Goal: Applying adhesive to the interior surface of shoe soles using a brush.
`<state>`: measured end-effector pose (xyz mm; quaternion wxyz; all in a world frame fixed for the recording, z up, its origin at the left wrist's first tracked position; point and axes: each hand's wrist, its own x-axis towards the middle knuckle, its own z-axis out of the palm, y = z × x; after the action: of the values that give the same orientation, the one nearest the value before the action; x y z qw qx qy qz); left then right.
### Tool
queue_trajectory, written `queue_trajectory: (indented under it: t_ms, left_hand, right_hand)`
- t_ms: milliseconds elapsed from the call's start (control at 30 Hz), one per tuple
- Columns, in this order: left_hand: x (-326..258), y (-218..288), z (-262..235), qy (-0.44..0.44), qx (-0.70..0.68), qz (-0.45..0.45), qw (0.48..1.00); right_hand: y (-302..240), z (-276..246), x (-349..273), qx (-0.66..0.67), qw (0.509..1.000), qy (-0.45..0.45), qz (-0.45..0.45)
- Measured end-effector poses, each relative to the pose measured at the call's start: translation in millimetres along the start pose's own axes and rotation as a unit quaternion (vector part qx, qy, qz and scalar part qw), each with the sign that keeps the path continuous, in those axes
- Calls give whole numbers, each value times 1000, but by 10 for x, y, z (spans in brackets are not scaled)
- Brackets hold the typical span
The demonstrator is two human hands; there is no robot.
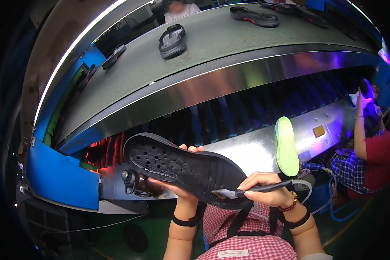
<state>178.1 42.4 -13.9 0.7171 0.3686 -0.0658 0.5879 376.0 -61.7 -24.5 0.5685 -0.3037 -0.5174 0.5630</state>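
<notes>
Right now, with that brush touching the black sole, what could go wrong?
The left hand holds the black sole only from underneath, so pressure from the brush in the right hand could tip it. The brush tip works near the sole's edge and could slip onto the checked apron below. The green sole stands upright close by; a stray elbow might knock it.

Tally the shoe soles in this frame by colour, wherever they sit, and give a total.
Black soles: 6, namely one in the left hand under the brush in the right hand, at, and five on the conveyor belt, e.g..
Light green soles: 1, upright by the metal housing.
Total: 7
</notes>
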Motion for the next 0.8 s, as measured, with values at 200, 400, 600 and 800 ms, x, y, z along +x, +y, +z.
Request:
queue_trajectory:
  t_ms: [200, 400, 600, 800]
  left_hand:
    - [112, -6, 231, -49, -19, 6, 999]
    - [79, 18, 186, 15, 28, 24, 999]
    - [111, 38, 169, -4, 33, 24, 999]
    - [114, 17, 163, 9, 15, -4, 1000]
  right_hand:
    - [-44, -113, 78, -60, 979, -166, -100]
    - [-44, -130, -15, -190, 971, -117, -91]
    - [28, -222, -126, 102, 992, -70, 16]
    - [-12, -271, -93, -155, 973, -144, -95]
